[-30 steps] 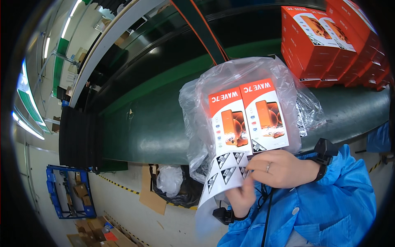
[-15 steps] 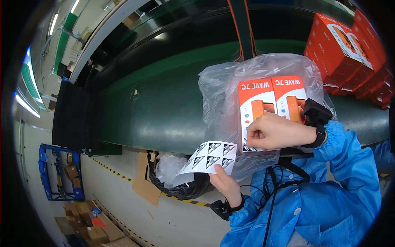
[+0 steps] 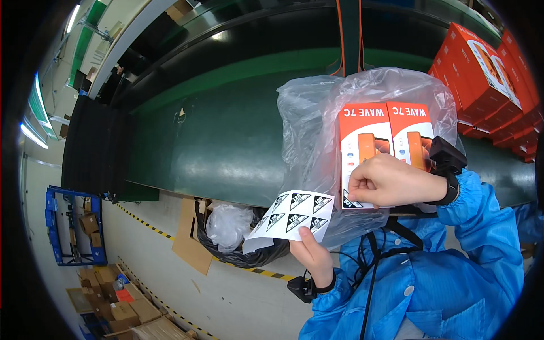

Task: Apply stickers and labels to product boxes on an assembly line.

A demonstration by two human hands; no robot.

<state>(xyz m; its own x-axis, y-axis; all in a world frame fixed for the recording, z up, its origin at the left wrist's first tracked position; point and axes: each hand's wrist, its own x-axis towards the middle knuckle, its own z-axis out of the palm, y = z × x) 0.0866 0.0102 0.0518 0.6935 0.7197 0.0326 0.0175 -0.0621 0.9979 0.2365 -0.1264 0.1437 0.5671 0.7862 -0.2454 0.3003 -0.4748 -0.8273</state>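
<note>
My left hand [image 3: 313, 255] pinches the lower edge of a white sheet of stickers [image 3: 292, 218], which carries several black triangular labels and curls at its left side. Two red and white phone boxes [image 3: 362, 133] lie side by side on a clear plastic bag [image 3: 309, 124]. Over the lower part of these boxes is my right hand [image 3: 391, 182], its fingers closed at the near corner of the left box. A black triangular sticker [image 3: 350, 199] shows there, right under the fingertips. The hand hides the lower part of the right box.
Stacked red boxes [image 3: 476, 79] stand at the far right on the green work surface [image 3: 226, 141]. Below its front edge, a black bin bag [image 3: 255, 258] holds crumpled clear plastic, beside a cardboard flap [image 3: 190, 238]. A blue rack [image 3: 73, 226] and cartons [image 3: 122, 311] stand at lower left.
The whole view has shifted slightly, so boxes and hands appear a little further right. My right fingers stay at the sticker on the left box; my left hand still holds the sheet.
</note>
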